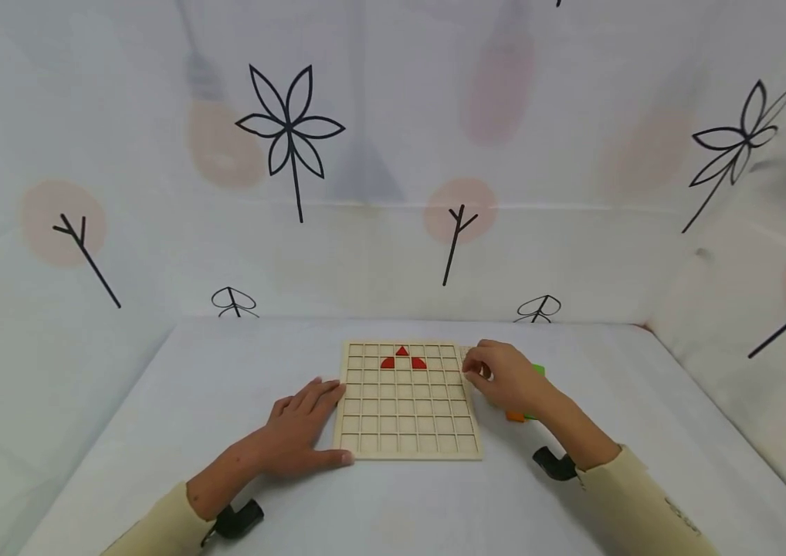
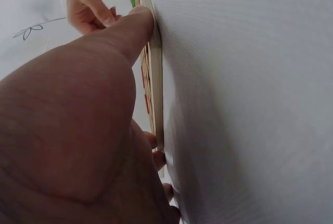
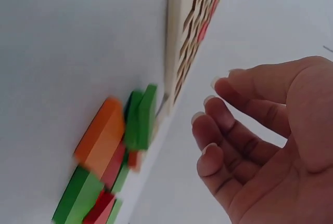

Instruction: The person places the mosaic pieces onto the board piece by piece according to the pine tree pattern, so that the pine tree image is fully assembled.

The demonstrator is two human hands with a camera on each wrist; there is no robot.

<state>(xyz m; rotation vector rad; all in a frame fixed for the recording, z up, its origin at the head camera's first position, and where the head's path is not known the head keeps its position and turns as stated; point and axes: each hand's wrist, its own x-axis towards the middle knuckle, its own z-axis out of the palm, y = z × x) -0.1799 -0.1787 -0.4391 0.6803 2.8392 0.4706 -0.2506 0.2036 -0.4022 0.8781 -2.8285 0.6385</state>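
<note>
"Which step is this?"
"Setting pieces, I'd judge: three red pieces sit in the upper cells of the wooden board, which lies on the table."
"And the hands?"
"The left hand lies outstretched, touching the board's left edge; the right hand hovers near its right edge, loosely curled, no piece visible in it."
"Next move?"
"Probably calls for pinching one of the coloured blocks beside the board."

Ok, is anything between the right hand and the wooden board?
Nothing visible: the right wrist view shows only a gap between the right hand's fingertips and the wooden board. The coloured blocks lie off to one side.
</note>
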